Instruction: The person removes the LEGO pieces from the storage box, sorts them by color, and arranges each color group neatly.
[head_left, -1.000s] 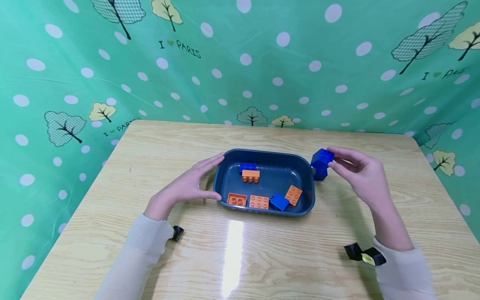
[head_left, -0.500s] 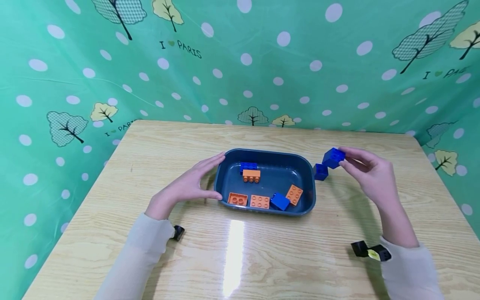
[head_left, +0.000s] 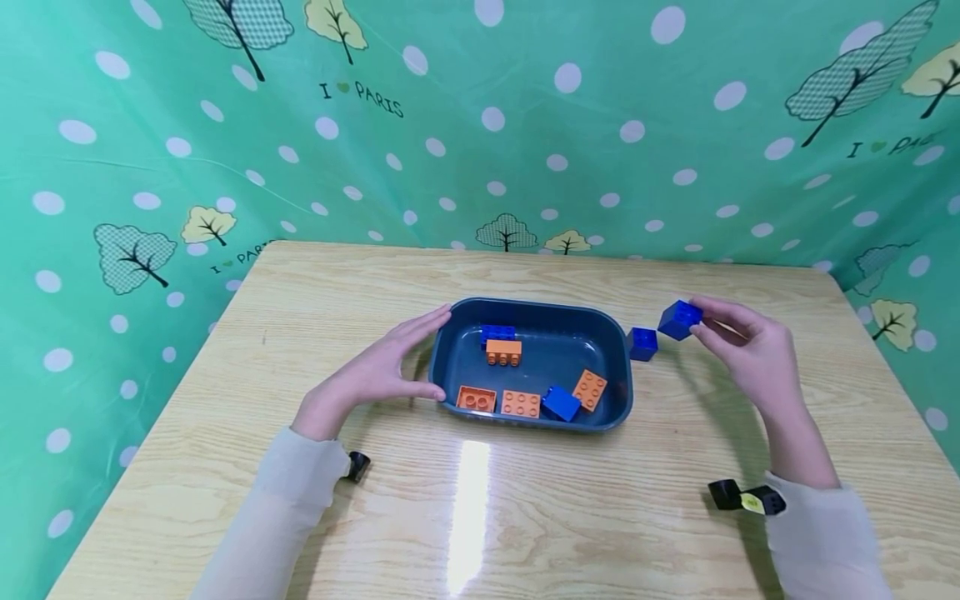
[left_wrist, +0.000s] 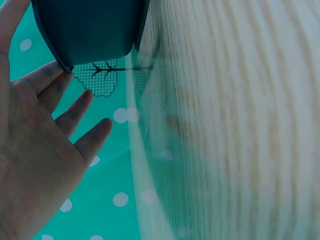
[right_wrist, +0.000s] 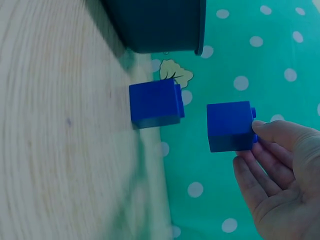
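Observation:
A dark blue tub [head_left: 546, 362] sits on the wooden table. Its left end is touched by my left hand [head_left: 375, 364], thumb and fingers spread apart near the two corners; the left wrist view shows the fingers [left_wrist: 72, 112] mostly straight. Right of the tub, my right hand [head_left: 757, 360] pinches a blue toy brick [head_left: 680, 320] by its studded side, held above the table. The right wrist view shows this held brick [right_wrist: 230, 126] apart from a second blue brick [head_left: 642, 344], which stands on the table close by the tub's right end.
Inside the tub lie several orange bricks [head_left: 521, 404] and a couple of blue bricks [head_left: 561, 403], some along the near wall. A green dotted cloth [head_left: 525, 125] hangs behind the table [head_left: 360, 517].
My right hand has moved right with its blue brick, away from the blue brick beside the tub. The left hand stays at the tub's left end.

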